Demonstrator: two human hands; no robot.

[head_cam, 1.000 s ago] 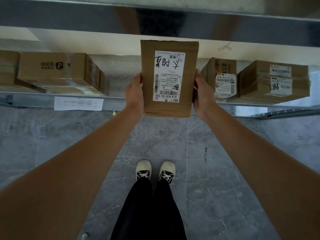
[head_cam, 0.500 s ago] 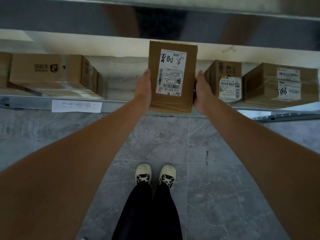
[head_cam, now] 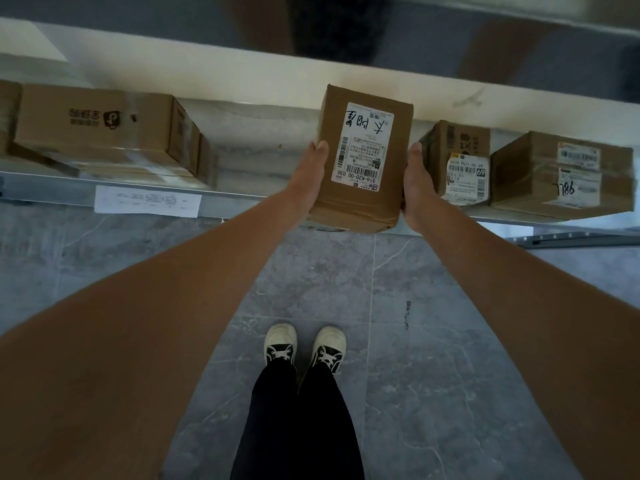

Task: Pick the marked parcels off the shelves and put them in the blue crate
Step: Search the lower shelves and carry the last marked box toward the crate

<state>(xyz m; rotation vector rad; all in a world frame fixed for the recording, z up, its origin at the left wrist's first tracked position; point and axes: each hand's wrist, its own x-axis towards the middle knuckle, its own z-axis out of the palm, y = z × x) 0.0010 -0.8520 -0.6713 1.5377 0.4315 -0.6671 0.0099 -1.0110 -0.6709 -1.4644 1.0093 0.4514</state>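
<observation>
Nearest the camera: the person's two shoes (head_cam: 304, 346) and dark trousers on a grey stone-tile floor (head_cam: 433, 375), both bare forearms reaching forward. Left hand (head_cam: 308, 183) and right hand (head_cam: 417, 185) each press flat against a side of one parcel (head_cam: 362, 157); the grip is a two-palm clamp, fingers mostly hidden behind the cardboard. The parcel bears a white shipping label with black handwritten characters, so it is judged a marked one. It sits at the front edge of the shelf (head_cam: 242, 199), near end overhanging the lip; whether its base touches the shelf cannot be told.

Progress: one parcel in hand, not yet crated. The blue crate is not in view, so carrying and placing remain.

Farther along the shelf: just right of the right hand a small box (head_cam: 457, 161), then a taped box (head_cam: 561, 174) with handwritten digits; toward the left end a printed carton (head_cam: 100, 129). A paper tag (head_cam: 147, 201) hangs on the front lip. Behind, a pale wall.
</observation>
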